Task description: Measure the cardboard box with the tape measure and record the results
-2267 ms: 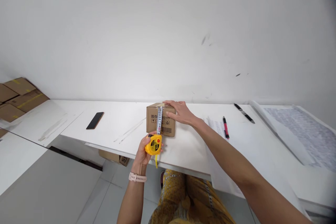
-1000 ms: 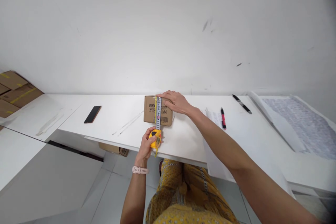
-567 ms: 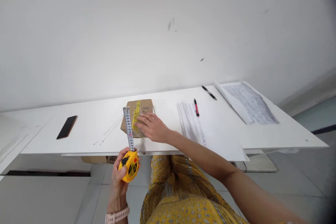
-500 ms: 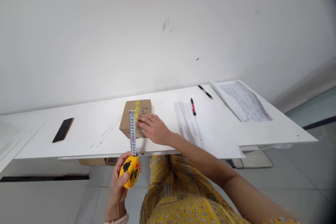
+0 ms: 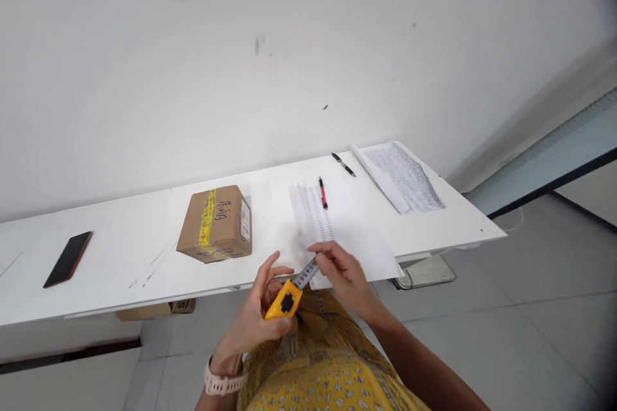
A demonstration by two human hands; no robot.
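My left hand (image 5: 260, 314) grips the yellow tape measure (image 5: 285, 302) by its case, in front of the table's near edge. A short length of its metal blade (image 5: 304, 273) sticks out to the upper right. My right hand (image 5: 343, 277) pinches the blade's free end between thumb and fingers. Left of my hands, a brown cardboard box (image 5: 214, 223) rests on the white table, apart from both hands. Yellow tape runs over its top beside dark handwriting, and a white label is on its right side.
Sheets of paper (image 5: 357, 231) lie right of the box, with a red and black pen (image 5: 323, 193) on them. A black pen (image 5: 343, 164) and a filled sheet (image 5: 405, 176) lie farther right. A dark phone (image 5: 68, 259) is on the left of the white table (image 5: 116, 231).
My right hand has left the box and now holds the blade's end. The tape measure has moved right, away from the box, with less blade showing. The view has shifted right.
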